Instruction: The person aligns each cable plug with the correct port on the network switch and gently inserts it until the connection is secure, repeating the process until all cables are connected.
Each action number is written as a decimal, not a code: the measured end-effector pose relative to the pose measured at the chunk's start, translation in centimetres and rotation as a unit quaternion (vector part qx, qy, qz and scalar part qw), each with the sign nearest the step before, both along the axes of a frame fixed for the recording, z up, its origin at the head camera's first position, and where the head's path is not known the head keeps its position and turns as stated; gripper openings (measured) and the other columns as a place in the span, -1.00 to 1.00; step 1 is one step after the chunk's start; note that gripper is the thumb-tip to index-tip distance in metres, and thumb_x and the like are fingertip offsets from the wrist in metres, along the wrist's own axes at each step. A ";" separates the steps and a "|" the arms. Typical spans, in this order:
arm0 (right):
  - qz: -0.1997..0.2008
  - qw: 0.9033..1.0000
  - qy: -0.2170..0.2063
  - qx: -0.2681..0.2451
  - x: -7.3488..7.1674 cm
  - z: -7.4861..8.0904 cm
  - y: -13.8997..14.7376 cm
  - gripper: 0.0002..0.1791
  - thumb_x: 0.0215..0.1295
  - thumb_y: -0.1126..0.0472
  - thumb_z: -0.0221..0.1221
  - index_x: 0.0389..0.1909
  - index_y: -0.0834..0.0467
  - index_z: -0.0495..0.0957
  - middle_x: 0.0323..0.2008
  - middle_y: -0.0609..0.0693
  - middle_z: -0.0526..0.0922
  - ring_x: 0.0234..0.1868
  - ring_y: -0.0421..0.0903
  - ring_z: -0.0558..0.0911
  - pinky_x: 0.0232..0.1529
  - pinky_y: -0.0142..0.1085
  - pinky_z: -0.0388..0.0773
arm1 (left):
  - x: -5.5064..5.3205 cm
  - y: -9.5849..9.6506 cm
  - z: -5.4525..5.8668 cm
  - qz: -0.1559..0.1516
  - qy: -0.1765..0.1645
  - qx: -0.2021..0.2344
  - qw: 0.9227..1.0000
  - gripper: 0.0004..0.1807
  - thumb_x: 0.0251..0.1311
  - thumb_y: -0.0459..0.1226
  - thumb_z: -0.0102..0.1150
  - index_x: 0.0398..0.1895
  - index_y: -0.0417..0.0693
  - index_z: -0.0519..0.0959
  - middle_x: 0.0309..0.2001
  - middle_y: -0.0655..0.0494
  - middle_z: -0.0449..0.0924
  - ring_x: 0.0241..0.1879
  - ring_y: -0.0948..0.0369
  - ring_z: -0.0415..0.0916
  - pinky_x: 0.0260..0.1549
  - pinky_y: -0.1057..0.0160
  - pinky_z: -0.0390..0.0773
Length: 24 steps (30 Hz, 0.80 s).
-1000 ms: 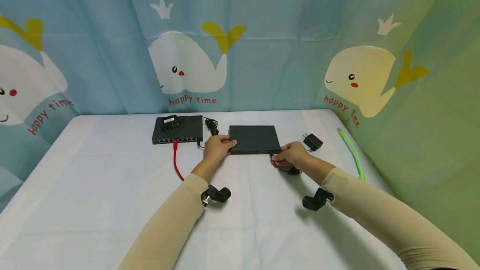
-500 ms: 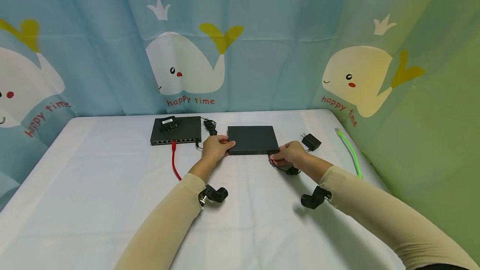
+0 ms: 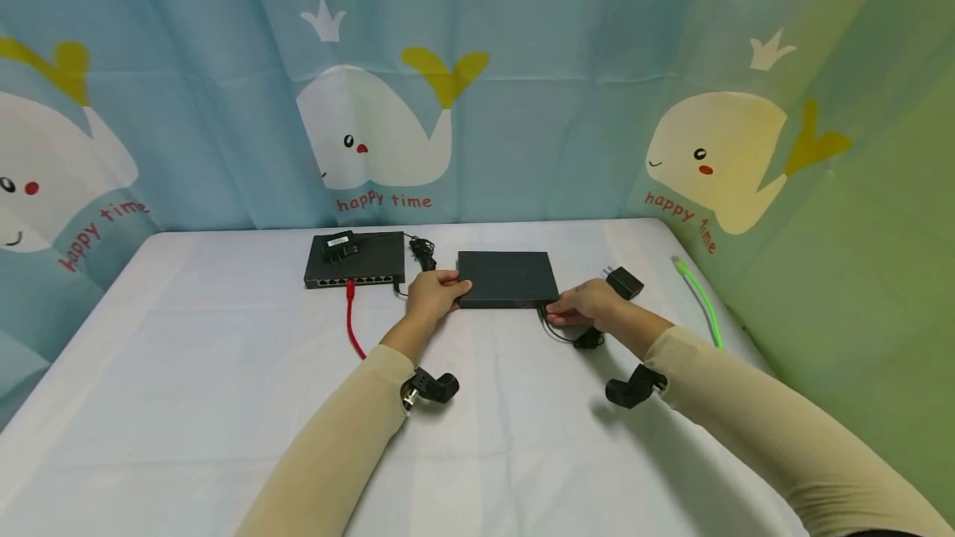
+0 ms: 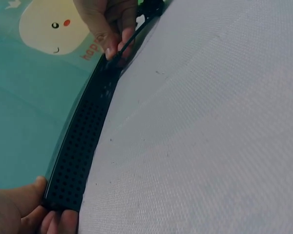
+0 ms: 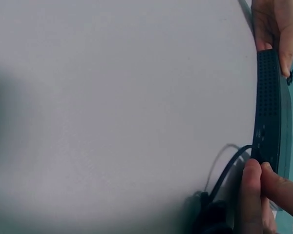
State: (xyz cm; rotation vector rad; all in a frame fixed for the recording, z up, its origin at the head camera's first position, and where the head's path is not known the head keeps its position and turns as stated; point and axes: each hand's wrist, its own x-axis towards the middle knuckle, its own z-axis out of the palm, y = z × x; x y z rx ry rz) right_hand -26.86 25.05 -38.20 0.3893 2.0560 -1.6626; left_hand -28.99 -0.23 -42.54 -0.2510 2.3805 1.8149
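A flat black network switch (image 3: 507, 278) lies on the white table with its perforated edge (image 5: 267, 92) towards me. My left hand (image 3: 431, 292) grips its left end, thumb on top and fingers curled beneath. At the right front corner, the fingers and thumb of my right hand (image 3: 585, 305) pinch the case. Just left of those fingertips, a thin black power cord (image 5: 229, 168) runs into the perforated edge. Its bundled part (image 3: 589, 339) lies below my right hand, and a black power adapter (image 3: 623, 283) with prongs rests beyond that hand.
At the back left, another black switch (image 3: 380, 259) bears an adapter (image 3: 339, 245) on top and a red network cable (image 3: 351, 317) in a front port. Coiled black cord (image 3: 423, 250) lies beside it. A green cable (image 3: 700, 301) lies near the right table edge.
My right hand has shifted slightly right, from the cord's plug to the switch's corner, leaving the cord visible beside the fingertips. The left hand keeps its grip; the view sways slightly.
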 end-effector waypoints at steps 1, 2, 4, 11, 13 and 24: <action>0.002 1.000 -0.003 -0.006 0.0 0.1 0.1 -0.61 0.32 0.51 0.16 0.09 0.49 0.27 -0.52 0.00 0.72 -0.48 -0.22 0.73 -0.32 -0.44 0.70 | 0.0 0.1 0.0 0.000 0.000 0.000 1.000 -0.56 0.21 -0.22 0.36 0.17 -0.11 0.61 0.06 -0.05 0.66 -0.04 0.08 0.66 -0.27 0.34 0.71; 0.004 1.000 -0.005 -0.010 0.0 0.2 0.3 -0.66 0.32 0.51 0.15 0.05 0.48 0.31 -0.52 0.00 0.72 -0.48 -0.22 0.73 -0.32 -0.44 0.71 | 0.1 0.1 0.0 0.000 0.001 0.001 1.000 -0.56 0.21 -0.23 0.36 0.16 -0.11 0.61 0.06 -0.05 0.66 -0.03 0.08 0.66 -0.27 0.34 0.72; 0.015 1.000 -0.006 -0.012 0.1 0.6 0.5 -0.76 0.34 0.50 0.14 -0.03 0.47 0.37 -0.51 0.01 0.72 -0.46 -0.22 0.73 -0.32 -0.45 0.70 | 0.1 0.2 0.1 0.002 0.001 0.001 1.000 -0.56 0.22 -0.23 0.36 0.16 -0.12 0.61 0.05 -0.05 0.66 -0.04 0.07 0.66 -0.26 0.33 0.72; 0.036 0.999 -0.007 -0.015 -0.1 1.9 1.4 -0.75 0.35 0.50 0.13 -0.01 0.53 0.45 -0.49 0.03 0.73 -0.43 -0.21 0.73 -0.28 -0.44 0.71 | 0.2 0.4 0.1 0.008 -0.004 -0.009 1.000 -0.56 0.22 -0.21 0.36 0.16 -0.10 0.62 0.03 -0.03 0.67 -0.05 0.10 0.67 -0.28 0.35 0.71; 0.043 0.999 -0.004 -0.016 -0.2 2.3 1.7 -0.69 0.36 0.49 0.12 0.07 0.56 0.40 -0.47 0.03 0.73 -0.41 -0.22 0.73 -0.27 -0.44 0.70 | 0.2 0.4 0.1 0.008 -0.004 -0.014 1.000 -0.56 0.22 -0.21 0.36 0.16 -0.10 0.62 0.02 -0.03 0.68 -0.06 0.09 0.67 -0.30 0.35 0.71; 0.034 0.999 0.032 0.019 -1.6 5.1 6.4 -0.75 0.42 0.39 0.10 0.04 0.43 0.50 -0.44 -0.11 0.73 -0.35 -0.27 0.71 -0.16 -0.43 0.69 | 0.2 0.3 0.0 0.009 0.005 -0.025 1.000 -0.57 0.23 -0.19 0.35 0.15 -0.09 0.63 0.01 -0.02 0.68 -0.11 0.11 0.67 -0.33 0.37 0.70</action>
